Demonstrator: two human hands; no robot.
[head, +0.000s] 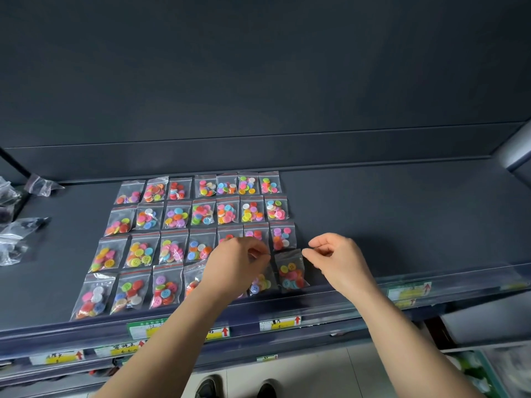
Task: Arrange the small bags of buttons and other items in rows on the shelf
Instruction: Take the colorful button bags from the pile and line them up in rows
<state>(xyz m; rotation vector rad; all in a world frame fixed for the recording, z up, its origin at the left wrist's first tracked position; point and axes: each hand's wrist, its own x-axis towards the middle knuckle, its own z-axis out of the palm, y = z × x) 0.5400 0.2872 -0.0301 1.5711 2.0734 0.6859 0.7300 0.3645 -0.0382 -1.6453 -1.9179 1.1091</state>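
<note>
Dark grey shelf point(373, 214): four rows of small clear bags of coloured buttons point(201, 214) laid; my left hand point(235, 262) and right hand point(336, 259) pinch the last front-row bag's point(291, 272) top corners; unsorted clear bags point(14, 239) wait far left.

A single wide-angle camera is riding on the person's head, looking forward and steeply down onto the dark shelf point(402, 214) from close range. It is taking in the shelf's back wall point(258, 67) at the top and the floor point(287, 369) at the bottom, with straight edges bowing near the borders.
</note>
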